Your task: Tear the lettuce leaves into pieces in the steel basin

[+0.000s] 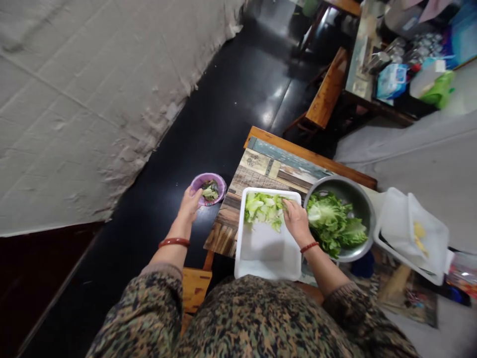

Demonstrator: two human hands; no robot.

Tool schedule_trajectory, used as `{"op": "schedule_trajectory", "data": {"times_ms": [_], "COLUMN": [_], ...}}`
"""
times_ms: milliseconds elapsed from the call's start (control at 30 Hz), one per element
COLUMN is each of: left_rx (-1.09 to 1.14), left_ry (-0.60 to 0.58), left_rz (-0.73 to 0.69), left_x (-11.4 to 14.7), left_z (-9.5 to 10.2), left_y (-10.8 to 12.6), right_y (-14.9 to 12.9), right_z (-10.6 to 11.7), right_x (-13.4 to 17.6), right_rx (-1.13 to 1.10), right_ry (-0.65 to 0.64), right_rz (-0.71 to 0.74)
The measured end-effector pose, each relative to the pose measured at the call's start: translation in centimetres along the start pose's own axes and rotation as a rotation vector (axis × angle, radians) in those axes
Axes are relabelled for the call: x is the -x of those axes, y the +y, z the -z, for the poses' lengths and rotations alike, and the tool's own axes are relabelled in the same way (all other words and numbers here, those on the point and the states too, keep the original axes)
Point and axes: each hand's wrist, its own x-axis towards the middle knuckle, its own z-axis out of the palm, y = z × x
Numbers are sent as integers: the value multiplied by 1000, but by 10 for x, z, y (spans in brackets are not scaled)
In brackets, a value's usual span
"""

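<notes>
My left hand [190, 205] is stretched out past the table's left edge, over the near rim of a purple bin [224, 188] with leafy scraps inside. Its fingers look drawn together; whatever they hold, if anything, is hidden. My right hand [297, 219] reaches into the white tray [268, 271], fingers closed on pieces of lettuce at its far right side. Torn lettuce leaves [263, 206] lie across the tray's far half. Just right of this hand, a steel bowl [367, 209] holds a leafy head of lettuce [333, 223].
A wood-patterned table [233, 204] carries the tray and bowl. White containers [434, 238] with yellow pieces sit at the right. Benches [328, 94] and a cluttered table [357, 74] stand farther back. A covered wall [93, 99] runs along the left, beside dark floor [223, 109].
</notes>
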Motion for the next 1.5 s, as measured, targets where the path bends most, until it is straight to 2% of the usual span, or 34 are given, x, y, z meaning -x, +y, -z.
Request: {"op": "schedule_trajectory", "data": {"times_ms": [67,133,267,333,467,567,633,700,733,800,900,967,1067,1167,1267,1333,1400,1500], "left_rx": [30,69,88,66,-34,-150,-206,-226,-231,-243,-248,-234,-224,-232,-237,-237,-243,-261], "left_ry": [-10,-47,-170,-262,-470,-592,-613,-575,-548,-511,-479,-459,-441,-419,-403,-400,-401,-407], "left_rz": [-2,-9,-55,-49,18,44,38,35,37,54,76,93,111,124,124,108,88,64], "left_x": [16,38,86,109,150,171,179,184,185,186,188,190,191,191,193,195,197,198], "left_z": [-2,-5,-18,-29,-57,-73,-78,-76,-73,-66,-55,-50,-46,-44,-42,-41,-41,-42], "left_y": [-1,0,4,3,-10,-29,-42,-53,-58,-66,-74,-78,-81,-82,-83,-83,-83,-81], "right_y": [-1,-4,-16,-24,-34,-35,-31,-24,-19,-11,-4,-7,-16,-18,-7,3,11,15], "right_z": [5,12,28,34,35,27,21,16,15,13,10,6,-2,-10,-13,-14,-14,-13], "right_x": [-1,0,11,18,31,44,53,59,60,53,26,5,-13,-7,19,44,71,103], "right_rx": [-212,-539,-1217,-1381,-1494,-1409,-1184,-887,-756,-575,-419,-309,-154,-135,-338,-505,-605,-605], "right_ry": [30,16,-158,-220,-246,-280,-362,-424,-410,-278,-71,-36,-58,-52,12,10,-83,-339], "right_rz": [-79,-203,-433,-503,-550,-450,-274,-48,55,188,252,238,177,134,99,73,57,145]}}
